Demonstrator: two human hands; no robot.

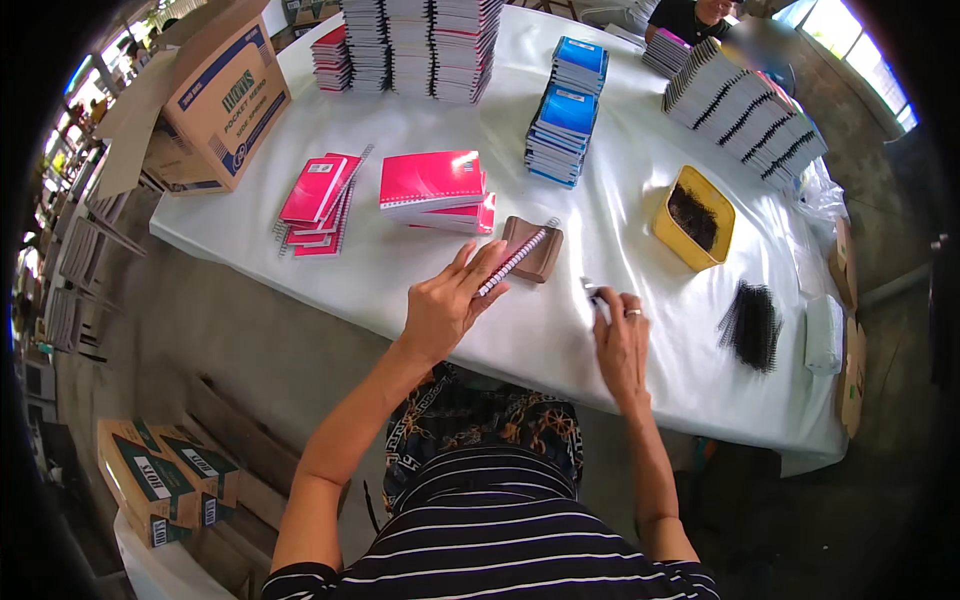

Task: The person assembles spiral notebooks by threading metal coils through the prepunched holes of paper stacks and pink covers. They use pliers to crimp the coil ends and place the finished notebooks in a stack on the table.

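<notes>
My left hand (pixel 445 305) is closed on a small spiral notebook (pixel 505 270). Its spine coil faces up, and one loose coil end sticks out past the far end. The notebook leans over a brown block-like holder (pixel 538 258) on the table. To the right, my right hand (pixel 622 345) has its fingers closed round a small metal-tipped hand tool (pixel 591 290), whose exact kind is mostly hidden. That tool is apart from the notebook. Beyond my left hand lie a pile of pink notebooks (pixel 430 180) and another pile of pink notebooks with protruding coils (pixel 315 190).
A yellow tub (pixel 664 228) holds dark coils; more black coils (pixel 752 328) lie at the right. Blue notebooks (pixel 568 110) and tall notebook stacks (pixel 412 50) stand farther back. A cardboard box (pixel 225 110) is at left. A person (pixel 685 18) sits across the white table (pixel 340 280).
</notes>
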